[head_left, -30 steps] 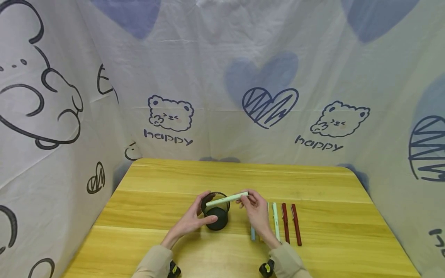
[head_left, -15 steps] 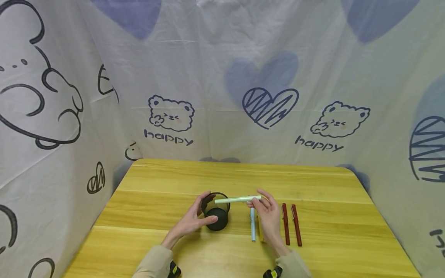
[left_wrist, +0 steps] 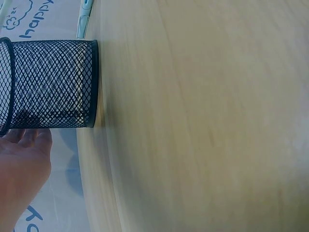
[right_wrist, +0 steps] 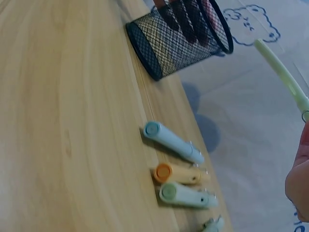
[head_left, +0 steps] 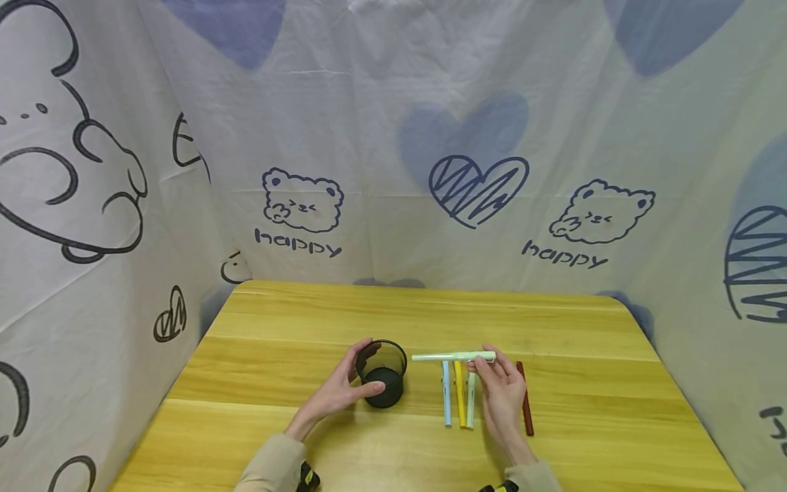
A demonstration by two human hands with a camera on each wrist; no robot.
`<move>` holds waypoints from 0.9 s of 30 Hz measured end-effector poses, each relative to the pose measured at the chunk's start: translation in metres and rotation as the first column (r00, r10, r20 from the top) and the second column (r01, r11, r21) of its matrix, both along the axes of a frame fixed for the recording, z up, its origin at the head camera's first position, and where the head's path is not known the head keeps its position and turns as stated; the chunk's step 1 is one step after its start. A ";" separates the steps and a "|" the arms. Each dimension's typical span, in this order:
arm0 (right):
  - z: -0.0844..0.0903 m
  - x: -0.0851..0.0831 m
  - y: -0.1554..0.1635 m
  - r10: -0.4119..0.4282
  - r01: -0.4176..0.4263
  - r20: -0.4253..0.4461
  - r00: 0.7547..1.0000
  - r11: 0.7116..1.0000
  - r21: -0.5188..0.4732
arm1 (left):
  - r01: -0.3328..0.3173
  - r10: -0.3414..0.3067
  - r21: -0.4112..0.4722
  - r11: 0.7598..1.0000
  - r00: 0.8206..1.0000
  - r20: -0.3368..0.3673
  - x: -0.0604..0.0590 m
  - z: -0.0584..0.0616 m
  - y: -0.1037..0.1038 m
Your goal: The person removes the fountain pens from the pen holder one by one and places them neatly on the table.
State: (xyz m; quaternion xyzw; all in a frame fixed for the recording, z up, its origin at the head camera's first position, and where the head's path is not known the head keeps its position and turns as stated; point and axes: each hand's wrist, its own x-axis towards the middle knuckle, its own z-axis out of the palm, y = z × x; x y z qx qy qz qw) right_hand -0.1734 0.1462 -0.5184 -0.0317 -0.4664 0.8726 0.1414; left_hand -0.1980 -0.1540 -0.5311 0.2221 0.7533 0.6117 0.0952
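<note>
A black mesh pen holder [head_left: 384, 388] stands upright on the wooden table. My left hand [head_left: 344, 383] holds it from the left, thumb across the front and fingers round the far side; those fingers show through the mesh in the right wrist view. Between thumb and fingers my right hand [head_left: 504, 393] pinches a light green pen [head_left: 451, 357]. The pen lies nearly level in the air, its free end pointing left, just right of the holder's rim. Below it a light blue pen [head_left: 447, 395], a yellow pen [head_left: 460, 396] and another light green pen [head_left: 471, 403] lie side by side.
A dark red pen [head_left: 527, 410] lies right of my right hand, partly covered by it. One more greenish pen [right_wrist: 213, 225] shows at the bottom of the right wrist view. A printed cloth [head_left: 393, 137] hangs behind the table [head_left: 295, 314].
My right hand has moved right, drawing the light green pen from over the holder's mouth to beside it. It now covers one red pen. My left hand and the holder have stayed put.
</note>
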 end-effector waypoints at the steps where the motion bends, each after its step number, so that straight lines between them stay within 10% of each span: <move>1: 0.000 0.000 0.002 -0.013 0.013 -0.004 1.000 1.000 -0.009 | 0.001 -0.001 0.000 1.000 1.000 -0.003 0.000 0.000 0.000; 14: -0.006 -0.001 0.031 -0.132 0.131 0.005 0.991 0.982 -0.137 | 0.002 -0.002 -0.003 1.000 1.000 0.005 0.001 0.001 -0.001; 27: -0.005 0.006 0.064 -0.083 0.097 0.106 0.991 0.986 -0.132 | 0.003 -0.003 -0.015 1.000 1.000 0.003 0.001 0.002 -0.001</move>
